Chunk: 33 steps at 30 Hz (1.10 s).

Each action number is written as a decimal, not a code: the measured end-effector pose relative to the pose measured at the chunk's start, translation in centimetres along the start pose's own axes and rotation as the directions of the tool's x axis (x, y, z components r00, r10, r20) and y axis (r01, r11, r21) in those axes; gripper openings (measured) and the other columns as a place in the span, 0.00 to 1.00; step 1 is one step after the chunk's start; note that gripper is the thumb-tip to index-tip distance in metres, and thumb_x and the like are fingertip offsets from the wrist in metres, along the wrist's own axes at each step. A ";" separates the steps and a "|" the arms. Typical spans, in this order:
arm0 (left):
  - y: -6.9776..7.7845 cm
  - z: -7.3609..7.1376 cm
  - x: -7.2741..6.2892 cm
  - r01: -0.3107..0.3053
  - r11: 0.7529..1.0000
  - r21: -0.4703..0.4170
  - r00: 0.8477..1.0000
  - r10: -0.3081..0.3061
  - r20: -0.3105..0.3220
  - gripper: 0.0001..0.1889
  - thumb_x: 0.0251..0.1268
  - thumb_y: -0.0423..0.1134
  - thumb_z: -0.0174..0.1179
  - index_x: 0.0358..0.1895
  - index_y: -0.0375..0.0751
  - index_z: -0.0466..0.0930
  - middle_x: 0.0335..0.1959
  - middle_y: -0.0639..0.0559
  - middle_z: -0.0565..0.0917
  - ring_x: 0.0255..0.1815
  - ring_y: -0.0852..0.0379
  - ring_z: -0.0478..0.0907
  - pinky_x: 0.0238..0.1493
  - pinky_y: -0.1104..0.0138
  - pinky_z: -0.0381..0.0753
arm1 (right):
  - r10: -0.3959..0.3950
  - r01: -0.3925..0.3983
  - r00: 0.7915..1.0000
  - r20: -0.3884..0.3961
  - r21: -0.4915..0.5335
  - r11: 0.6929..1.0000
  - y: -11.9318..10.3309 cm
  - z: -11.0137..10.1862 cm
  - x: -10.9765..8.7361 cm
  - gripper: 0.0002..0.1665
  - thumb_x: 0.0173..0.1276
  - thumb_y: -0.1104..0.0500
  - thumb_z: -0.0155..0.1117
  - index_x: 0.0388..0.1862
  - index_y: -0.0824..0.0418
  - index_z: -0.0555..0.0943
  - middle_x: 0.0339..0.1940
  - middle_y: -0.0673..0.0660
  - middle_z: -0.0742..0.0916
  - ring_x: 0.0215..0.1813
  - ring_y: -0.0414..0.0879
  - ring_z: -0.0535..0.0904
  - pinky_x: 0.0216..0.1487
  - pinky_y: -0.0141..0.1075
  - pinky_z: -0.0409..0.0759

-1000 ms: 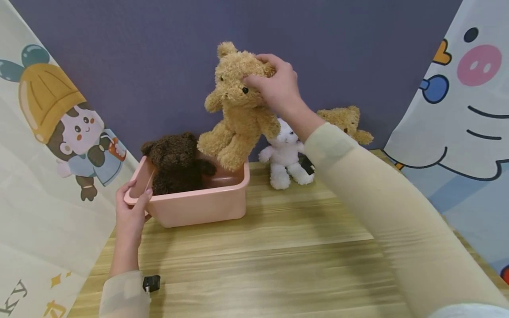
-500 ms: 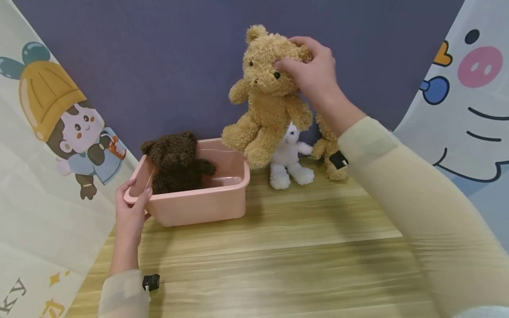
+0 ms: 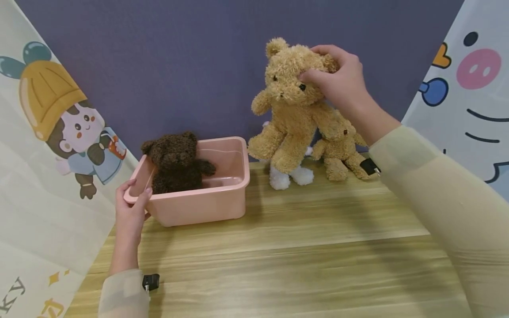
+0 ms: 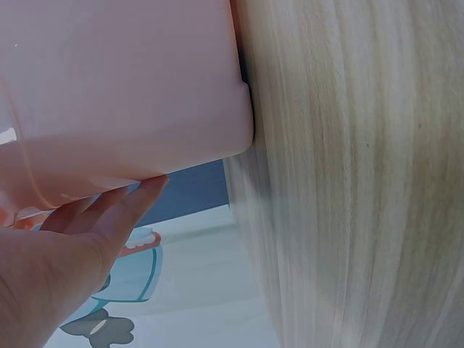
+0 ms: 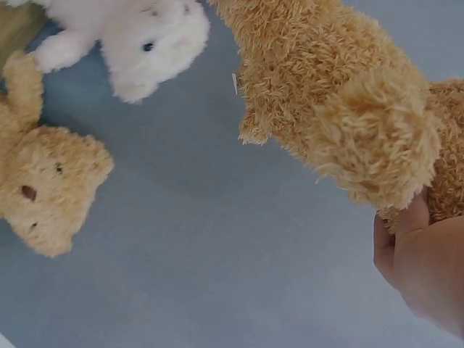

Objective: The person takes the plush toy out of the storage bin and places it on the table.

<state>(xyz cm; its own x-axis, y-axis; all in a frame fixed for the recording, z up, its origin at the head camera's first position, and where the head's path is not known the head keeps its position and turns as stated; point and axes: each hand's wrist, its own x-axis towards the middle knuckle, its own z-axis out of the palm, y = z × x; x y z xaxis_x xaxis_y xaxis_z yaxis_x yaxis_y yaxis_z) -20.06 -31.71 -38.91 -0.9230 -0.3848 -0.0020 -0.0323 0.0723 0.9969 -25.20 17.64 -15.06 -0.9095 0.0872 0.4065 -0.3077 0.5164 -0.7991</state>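
My right hand [image 3: 343,81] grips a large tan teddy bear [image 3: 294,115] by the side of its head, thumb near one eye. The bear hangs upright against the back wall, overlapping a white teddy bear [image 3: 279,177] whose feet show beneath it. In the right wrist view the white bear's head [image 5: 156,47] shows beside a smaller tan teddy bear [image 5: 51,188]. At the left, my left hand [image 3: 132,214] holds the corner of a pink plastic bin [image 3: 199,207], thumb over the rim and fingers along the outer wall. A dark brown teddy bear [image 3: 176,161] sits inside the bin.
The wooden table [image 3: 254,269] runs up to a dark blue-grey back wall [image 3: 179,66]. Cartoon-printed curtains [image 3: 36,176] hang on both sides. The smaller tan bear sits right of the white one, close to my right wrist.
My right hand has carried the large tan bear rightward from above the bin, first rising, then lowering in front of the white bear. The left hand and bin have stayed put.
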 end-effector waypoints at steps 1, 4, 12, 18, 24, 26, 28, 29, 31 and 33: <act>0.0 0.0 0.0 0.000 1.000 -0.003 1.000 0.000 0.000 0.34 0.77 0.51 0.63 0.80 0.70 0.57 0.84 0.46 0.58 0.74 0.51 0.68 0.37 0.78 0.81 | -0.004 0.005 1.000 0.008 -0.019 1.000 0.3 0.0 -0.1 0.38 0.70 0.42 0.73 0.77 0.33 0.73 0.35 0.44 0.81 0.25 0.42 0.67 0.30 0.39 0.69; 0.0 0.1 -0.1 0.001 1.000 -0.007 1.000 -0.001 0.002 0.34 0.77 0.51 0.63 0.80 0.70 0.57 0.84 0.46 0.58 0.73 0.51 0.68 0.37 0.78 0.81 | -0.009 0.012 0.999 0.041 -0.074 0.997 1.4 -0.1 -0.7 0.39 0.69 0.40 0.73 0.78 0.33 0.73 0.16 0.44 0.71 0.21 0.42 0.63 0.25 0.39 0.66; -0.1 0.2 0.0 -0.001 1.000 0.007 1.000 0.001 0.012 0.35 0.77 0.52 0.62 0.81 0.69 0.56 0.87 0.47 0.55 0.77 0.49 0.65 0.37 0.78 0.81 | -0.033 0.051 0.990 0.140 -0.126 0.991 3.3 0.1 -3.5 0.39 0.67 0.40 0.76 0.76 0.32 0.74 0.08 0.43 0.67 0.14 0.43 0.61 0.20 0.41 0.69; 0.0 0.4 0.2 -0.016 0.999 -0.031 1.000 0.017 0.010 0.34 0.77 0.50 0.63 0.80 0.68 0.57 0.85 0.46 0.56 0.74 0.51 0.67 0.36 0.78 0.83 | -0.033 0.051 0.975 0.219 -0.078 0.996 4.3 0.7 -5.4 0.36 0.68 0.43 0.77 0.74 0.31 0.76 0.42 0.44 0.92 0.12 0.42 0.62 0.20 0.40 0.72; -0.1 0.5 0.2 -0.025 1.000 -0.016 0.999 0.026 0.021 0.34 0.78 0.50 0.62 0.80 0.68 0.56 0.86 0.45 0.56 0.74 0.50 0.67 0.38 0.78 0.82 | 0.012 0.013 0.947 0.322 -0.074 0.997 6.0 1.1 -6.6 0.36 0.69 0.46 0.77 0.74 0.32 0.76 0.80 0.48 0.76 0.14 0.42 0.62 0.22 0.40 0.73; -0.1 0.5 0.2 -0.025 1.000 -0.010 1.000 0.025 0.018 0.35 0.77 0.51 0.62 0.80 0.68 0.56 0.85 0.46 0.56 0.74 0.50 0.67 0.38 0.78 0.82 | 0.023 0.004 0.935 0.353 -0.075 0.997 6.6 1.2 -6.9 0.36 0.69 0.46 0.77 0.74 0.31 0.76 0.77 0.49 0.79 0.13 0.42 0.62 0.22 0.40 0.73; -0.2 0.6 0.1 -0.025 1.000 -0.003 1.000 0.025 0.015 0.35 0.77 0.51 0.62 0.80 0.68 0.56 0.85 0.46 0.56 0.74 0.50 0.67 0.38 0.78 0.82 | 0.035 -0.009 0.923 0.382 -0.069 0.998 7.2 1.2 -7.1 0.36 0.69 0.47 0.77 0.74 0.30 0.76 0.75 0.50 0.80 0.13 0.42 0.62 0.21 0.40 0.72; -0.2 0.6 0.1 -0.024 1.000 0.002 1.000 0.024 0.014 0.35 0.77 0.51 0.62 0.81 0.68 0.56 0.86 0.46 0.56 0.75 0.50 0.66 0.38 0.78 0.82 | 0.042 -0.019 0.917 0.396 -0.061 0.998 7.5 1.3 -7.2 0.36 0.69 0.48 0.77 0.74 0.30 0.76 0.74 0.51 0.82 0.13 0.42 0.62 0.21 0.40 0.72; -0.1 0.5 0.1 -0.023 1.000 0.004 1.000 0.023 0.011 0.35 0.77 0.51 0.62 0.81 0.68 0.56 0.86 0.46 0.56 0.75 0.50 0.66 0.37 0.78 0.81 | 0.036 -0.016 0.908 0.417 -0.052 0.999 8.0 1.4 -7.3 0.36 0.69 0.49 0.77 0.74 0.31 0.76 0.75 0.52 0.81 0.13 0.42 0.61 0.20 0.40 0.72; -0.1 0.5 0.0 -0.023 1.000 0.008 1.000 0.023 0.010 0.35 0.78 0.51 0.62 0.81 0.68 0.56 0.86 0.46 0.56 0.75 0.49 0.66 0.37 0.78 0.81 | 0.042 -0.024 0.900 0.435 -0.047 0.999 8.4 1.7 -7.5 0.37 0.69 0.50 0.77 0.74 0.31 0.76 0.77 0.52 0.78 0.13 0.42 0.61 0.20 0.40 0.72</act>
<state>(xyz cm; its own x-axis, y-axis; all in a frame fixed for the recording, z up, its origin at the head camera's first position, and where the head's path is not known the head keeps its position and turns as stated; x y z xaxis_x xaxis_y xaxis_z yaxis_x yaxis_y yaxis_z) -20.29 -31.23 -39.06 -0.9271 -0.3742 0.0200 -0.0143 0.0888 0.9959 -21.40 19.89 -25.55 -0.9527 -0.2700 0.1398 -0.2723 0.5532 -0.7873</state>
